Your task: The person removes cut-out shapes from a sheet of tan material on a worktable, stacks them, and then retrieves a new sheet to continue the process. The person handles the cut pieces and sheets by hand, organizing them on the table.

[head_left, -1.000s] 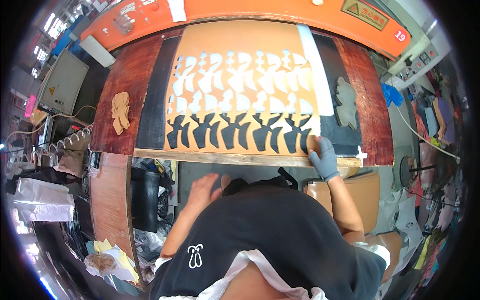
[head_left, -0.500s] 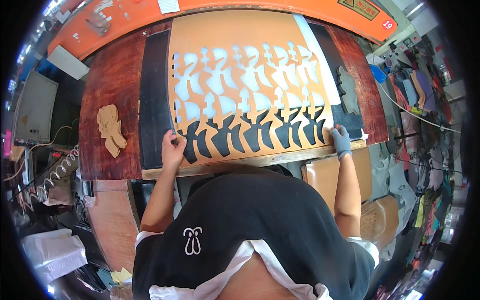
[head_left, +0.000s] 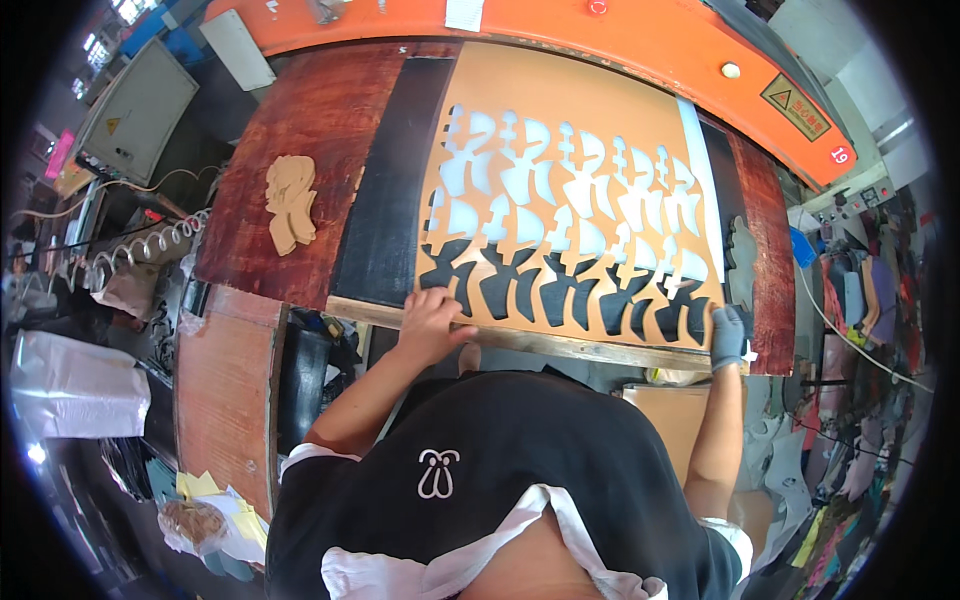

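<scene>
A tan sheet (head_left: 560, 85) with rows of cut-out shapes lies across the black board of the work table. White shows through the upper cut-outs and black through the lower ones. At its near left corner, my bare left hand (head_left: 432, 325) has bent fingers over the edge, with the thumb apart, toward the right. My right hand (head_left: 729, 338), in a grey glove, closes on the near right corner; its fingertips are partly hidden. A white sheet (head_left: 713, 225) sticks out along the tan sheet's right side.
Tan cut pieces (head_left: 290, 205) lie stacked on the red-brown board (head_left: 300, 110) at left. A grey shaped piece (head_left: 740, 265) lies at right. The orange machine beam (head_left: 640, 45) spans the far side. A wooden strip (head_left: 560, 346) edges the table's front.
The view has turned, shifting the table rightward in the picture. My left hand has gone from pinching the sheet's left edge to lying over its near corner. My right hand stays at its corner.
</scene>
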Demonstrator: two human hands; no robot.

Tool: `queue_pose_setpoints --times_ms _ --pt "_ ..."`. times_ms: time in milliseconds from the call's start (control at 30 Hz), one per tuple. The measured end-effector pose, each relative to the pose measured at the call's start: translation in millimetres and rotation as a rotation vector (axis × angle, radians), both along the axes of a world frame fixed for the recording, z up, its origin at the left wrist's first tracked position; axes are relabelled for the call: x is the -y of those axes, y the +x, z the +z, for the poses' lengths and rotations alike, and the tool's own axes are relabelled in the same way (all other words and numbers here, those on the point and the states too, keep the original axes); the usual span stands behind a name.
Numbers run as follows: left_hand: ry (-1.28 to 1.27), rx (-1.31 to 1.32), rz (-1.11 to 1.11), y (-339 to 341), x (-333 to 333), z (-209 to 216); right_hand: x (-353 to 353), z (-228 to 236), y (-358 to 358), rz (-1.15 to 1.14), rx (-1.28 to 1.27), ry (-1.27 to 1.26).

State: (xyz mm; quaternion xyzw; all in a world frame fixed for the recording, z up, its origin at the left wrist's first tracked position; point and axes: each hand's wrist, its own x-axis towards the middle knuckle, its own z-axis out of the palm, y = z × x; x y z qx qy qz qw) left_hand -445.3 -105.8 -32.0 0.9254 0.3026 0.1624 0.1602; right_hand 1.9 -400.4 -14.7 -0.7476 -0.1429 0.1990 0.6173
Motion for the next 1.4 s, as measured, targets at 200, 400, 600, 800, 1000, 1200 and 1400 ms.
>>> queue_pose_setpoints --times_ms 200,400,600,800,1000,1200,1400 --pt "-0.146 -0.074 -0.133 1.9 3.8 14.4 8.1 49.3 1.1 0.032 -0.033 0.026" --pt "-0.011 0.116 -0.215 -9.2 42.3 36.4 67.5 41.6 3.3 0.143 0.020 0.036" --pt "-0.178 -0.272 -0.207 -40.6 107.9 -14.6 139.8 -86.9 -28.3 -0.076 0.057 -0.209" --pt "-0.173 -0.298 -0.053 -28.6 109.4 -83.9 157.5 -119.6 -47.5 -0.027 0.107 -0.346" --pt "-0.328 -0.392 -0.113 -15.5 70.9 -126.1 164.3 -130.2 -71.6 -0.023 -0.024 -0.344" --pt "-0.715 -0.296 -0.301 -22.9 34.7 -85.0 155.4 -98.3 -75.9 -0.141 0.276 -0.332" --pt "-1.370 -0.295 -0.715 -12.7 -33.2 101.1 65.9 -5.9 -53.2 -0.197 0.691 -0.475"
